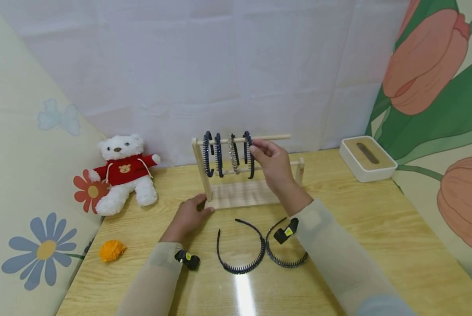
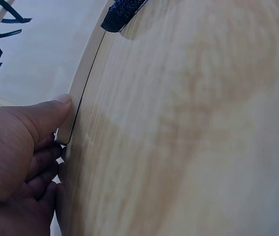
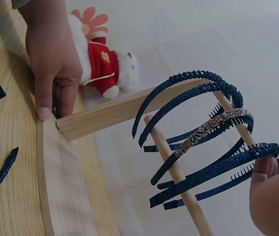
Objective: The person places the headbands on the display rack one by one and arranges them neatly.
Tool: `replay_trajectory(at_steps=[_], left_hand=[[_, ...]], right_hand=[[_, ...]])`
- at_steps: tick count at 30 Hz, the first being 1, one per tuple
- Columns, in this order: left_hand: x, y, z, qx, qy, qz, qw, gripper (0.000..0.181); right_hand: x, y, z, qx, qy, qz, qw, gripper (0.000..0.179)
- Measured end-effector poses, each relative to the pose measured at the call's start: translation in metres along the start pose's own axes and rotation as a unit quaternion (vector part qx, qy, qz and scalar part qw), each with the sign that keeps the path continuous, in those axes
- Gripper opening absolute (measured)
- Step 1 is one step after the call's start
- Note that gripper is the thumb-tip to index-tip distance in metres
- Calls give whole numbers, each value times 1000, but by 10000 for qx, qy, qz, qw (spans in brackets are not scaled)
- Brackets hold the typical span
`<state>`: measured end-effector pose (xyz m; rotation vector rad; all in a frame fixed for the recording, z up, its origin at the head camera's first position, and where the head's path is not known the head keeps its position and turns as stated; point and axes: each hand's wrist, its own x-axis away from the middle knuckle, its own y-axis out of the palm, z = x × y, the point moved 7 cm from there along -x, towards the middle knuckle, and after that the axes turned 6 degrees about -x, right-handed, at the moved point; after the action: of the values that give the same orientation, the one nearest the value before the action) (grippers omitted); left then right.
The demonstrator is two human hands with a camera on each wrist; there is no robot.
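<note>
A wooden rack (image 1: pixel 241 196) stands on the table with headbands hanging over its upper rod (image 1: pixel 273 137). My right hand (image 1: pixel 277 166) pinches the rightmost dark toothed headband (image 1: pixel 251 161) at its top, beside the rod. To the left of it hang a sparkling rhinestone headband (image 3: pixel 213 125) and two dark headbands (image 1: pixel 218 160). My left hand (image 1: pixel 188 217) grips the left front corner of the rack's base, the thumb (image 2: pixel 63 103) on its edge and the other fingers curled by its end. Two more dark headbands (image 1: pixel 241 270) lie in front of the base.
At the left sits a white teddy bear (image 1: pixel 127 171) in a red sweater, with an orange yarn ball (image 1: pixel 112 250) nearer the front. A white tissue box (image 1: pixel 368 159) with a wooden top stands at the back right. A white cloth (image 1: pixel 236 66) hangs behind the rack.
</note>
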<state>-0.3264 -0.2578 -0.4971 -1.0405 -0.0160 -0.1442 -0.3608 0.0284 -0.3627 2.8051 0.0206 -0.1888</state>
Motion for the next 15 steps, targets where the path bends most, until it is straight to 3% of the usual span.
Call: replay_trajectory(at_steps=[15], left_hand=[[-1, 1, -1, 11, -35, -23, 10000, 63]], right_hand=[[-1, -1, 2, -156, -21, -63, 9999, 29]])
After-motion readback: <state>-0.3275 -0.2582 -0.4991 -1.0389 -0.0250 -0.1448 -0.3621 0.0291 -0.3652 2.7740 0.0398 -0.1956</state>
